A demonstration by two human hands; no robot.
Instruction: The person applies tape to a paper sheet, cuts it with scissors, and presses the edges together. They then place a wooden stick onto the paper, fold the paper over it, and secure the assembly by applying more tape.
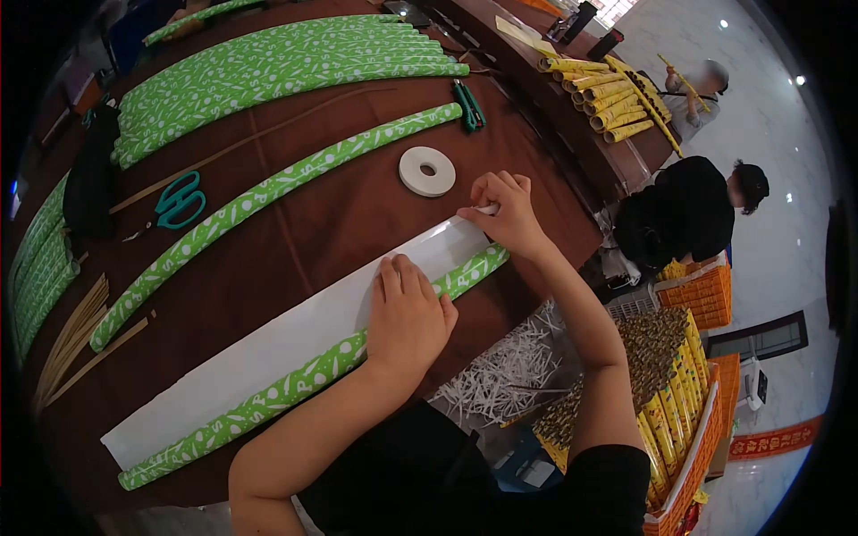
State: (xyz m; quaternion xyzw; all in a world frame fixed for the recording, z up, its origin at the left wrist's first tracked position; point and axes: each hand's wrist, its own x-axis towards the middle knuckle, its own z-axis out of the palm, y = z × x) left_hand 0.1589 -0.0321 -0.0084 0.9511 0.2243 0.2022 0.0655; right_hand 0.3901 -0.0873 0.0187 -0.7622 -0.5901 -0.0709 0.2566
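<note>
A green patterned sheet (pixel 241 415) lies partly rolled near the table's front edge, its white inner side (pixel 241 357) facing up. My left hand (pixel 407 313) rests on the sheet and the roll with its fingers spread. At the sheet's far right corner, my right hand (pixel 508 210) pinches something small and white, too small to make out. A roll of white tape (pixel 426 171) lies flat just beyond my right hand. Behind the sheet lies one finished-looking green roll (pixel 268 192), with a green-handled cutter (pixel 467 105) at its right end.
Teal scissors (pixel 181 201) and thin wooden strips (pixel 76 335) lie at the left. Many green rolls (pixel 286 71) are stacked at the back. Yellow rolls (pixel 617 103) lie at the right. Paper shreds (pixel 509 366) and an orange crate (pixel 702 438) stand below the edge. Two people are beyond.
</note>
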